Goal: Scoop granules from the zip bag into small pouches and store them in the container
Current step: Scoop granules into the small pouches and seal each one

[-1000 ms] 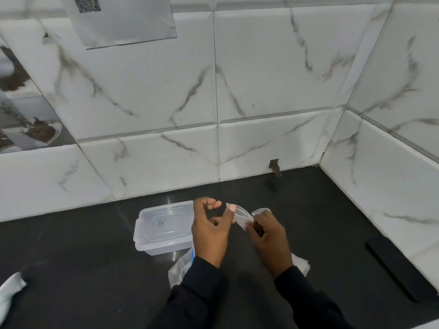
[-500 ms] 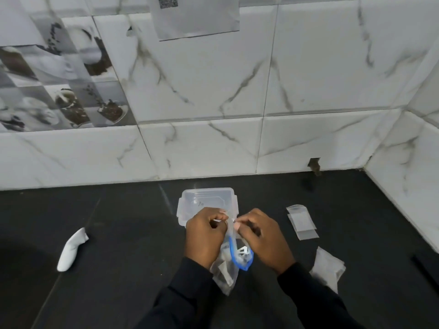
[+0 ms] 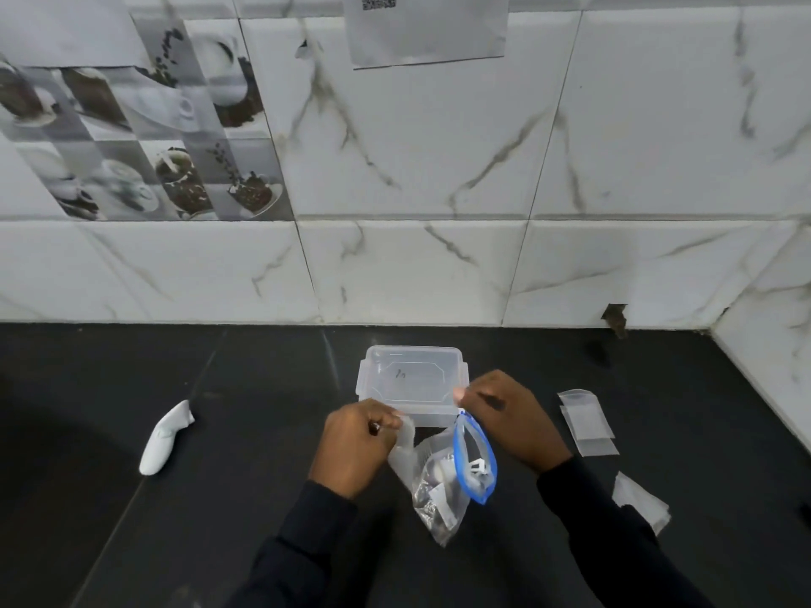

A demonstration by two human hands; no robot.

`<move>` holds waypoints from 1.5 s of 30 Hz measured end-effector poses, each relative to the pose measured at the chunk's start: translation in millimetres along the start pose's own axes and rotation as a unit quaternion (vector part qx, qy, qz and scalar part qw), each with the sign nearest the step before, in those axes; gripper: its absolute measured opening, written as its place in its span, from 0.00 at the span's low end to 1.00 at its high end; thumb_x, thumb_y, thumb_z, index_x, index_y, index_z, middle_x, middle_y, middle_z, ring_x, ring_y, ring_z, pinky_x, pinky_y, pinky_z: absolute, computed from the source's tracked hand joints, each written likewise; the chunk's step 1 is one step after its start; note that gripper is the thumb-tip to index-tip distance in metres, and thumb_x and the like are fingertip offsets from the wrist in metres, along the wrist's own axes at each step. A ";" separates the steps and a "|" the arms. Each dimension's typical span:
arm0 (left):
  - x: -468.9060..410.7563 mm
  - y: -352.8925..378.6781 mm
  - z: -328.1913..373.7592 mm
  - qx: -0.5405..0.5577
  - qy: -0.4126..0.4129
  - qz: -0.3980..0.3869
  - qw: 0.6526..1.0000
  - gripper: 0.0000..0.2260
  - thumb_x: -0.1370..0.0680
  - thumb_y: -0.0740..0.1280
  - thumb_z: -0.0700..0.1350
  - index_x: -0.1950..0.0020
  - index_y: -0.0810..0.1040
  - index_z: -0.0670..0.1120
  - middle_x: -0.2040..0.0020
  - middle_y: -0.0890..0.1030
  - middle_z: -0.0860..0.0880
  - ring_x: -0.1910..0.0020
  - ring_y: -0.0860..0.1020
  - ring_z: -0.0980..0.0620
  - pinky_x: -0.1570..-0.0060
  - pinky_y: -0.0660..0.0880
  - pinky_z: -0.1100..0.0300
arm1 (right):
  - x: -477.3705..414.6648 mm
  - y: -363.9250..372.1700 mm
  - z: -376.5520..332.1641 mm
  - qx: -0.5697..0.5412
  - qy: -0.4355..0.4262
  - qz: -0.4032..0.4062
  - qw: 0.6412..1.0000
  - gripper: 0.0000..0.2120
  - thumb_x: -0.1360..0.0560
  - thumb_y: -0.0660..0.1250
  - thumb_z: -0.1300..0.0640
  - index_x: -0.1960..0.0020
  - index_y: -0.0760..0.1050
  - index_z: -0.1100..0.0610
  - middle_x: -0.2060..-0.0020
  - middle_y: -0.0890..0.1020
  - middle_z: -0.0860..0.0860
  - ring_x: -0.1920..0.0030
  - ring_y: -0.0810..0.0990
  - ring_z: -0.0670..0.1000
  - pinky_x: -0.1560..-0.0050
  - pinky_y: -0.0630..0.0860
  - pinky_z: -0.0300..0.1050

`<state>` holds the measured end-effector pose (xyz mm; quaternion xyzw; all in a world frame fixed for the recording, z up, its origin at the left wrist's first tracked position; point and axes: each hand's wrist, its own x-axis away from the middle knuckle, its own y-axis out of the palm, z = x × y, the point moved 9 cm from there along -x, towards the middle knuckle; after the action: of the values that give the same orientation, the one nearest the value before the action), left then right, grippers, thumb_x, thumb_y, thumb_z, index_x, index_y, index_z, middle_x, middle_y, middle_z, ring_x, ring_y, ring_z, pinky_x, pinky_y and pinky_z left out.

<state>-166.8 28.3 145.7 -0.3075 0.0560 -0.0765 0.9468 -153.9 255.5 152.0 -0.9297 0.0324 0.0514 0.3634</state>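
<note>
— What are we holding?
— Our left hand (image 3: 353,445) and right hand (image 3: 511,421) each pinch the rim of the bag (image 3: 441,489); it hangs between them.
— And the box (image 3: 412,377)?
— Just behind our hands; pouches (image 3: 586,425) lie to their right.

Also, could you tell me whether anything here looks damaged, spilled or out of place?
Yes: the white marble wall tile near the right corner has a dark, ragged chip in its bottom edge, just above the black countertop. Nothing looks spilled.
</note>
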 end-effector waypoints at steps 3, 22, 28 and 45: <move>13.5 15.2 -50.6 0.025 -0.081 -0.076 0.993 0.07 0.28 0.72 0.37 0.63 0.87 0.46 0.55 0.86 0.57 0.56 0.82 0.63 0.50 0.79 0.64 | 1.5 20.0 68.8 0.107 0.089 -0.063 0.988 0.17 0.29 0.68 0.49 0.72 0.73 0.55 0.74 0.74 0.48 0.64 0.76 0.47 0.53 0.78 0.50; 37.2 124.3 -115.0 0.257 -0.281 -0.141 0.914 0.11 0.27 0.64 0.25 0.57 0.84 0.35 0.70 0.80 0.46 0.79 0.72 0.57 0.76 0.69 0.68 | 14.3 79.7 109.3 0.122 0.202 -0.128 0.963 0.05 0.29 0.68 0.57 0.64 0.80 0.52 0.61 0.83 0.50 0.56 0.84 0.52 0.56 0.77 0.42; 16.0 107.9 -77.7 0.230 -0.130 -0.120 0.957 0.16 0.28 0.66 0.28 0.58 0.87 0.48 0.48 0.83 0.51 0.54 0.82 0.62 0.55 0.76 0.69 | 17.0 89.4 112.9 0.179 0.178 -0.139 0.958 0.09 0.23 0.65 0.56 0.52 0.82 0.57 0.54 0.83 0.52 0.55 0.83 0.51 0.51 0.80 0.43; 21.0 104.1 -98.7 0.245 -0.204 -0.118 0.940 0.12 0.28 0.66 0.28 0.61 0.86 0.42 0.68 0.81 0.45 0.75 0.73 0.55 0.71 0.71 0.65 | 18.9 76.9 125.7 -0.280 0.364 -0.126 0.879 0.05 0.34 0.69 0.69 0.66 0.83 0.68 0.67 0.83 0.59 0.60 0.83 0.56 0.55 0.81 0.47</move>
<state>-149.7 51.1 3.6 -0.0790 -0.1956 -0.1349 0.9681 -151.7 284.1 6.2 -0.9419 0.0292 -0.3304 0.0538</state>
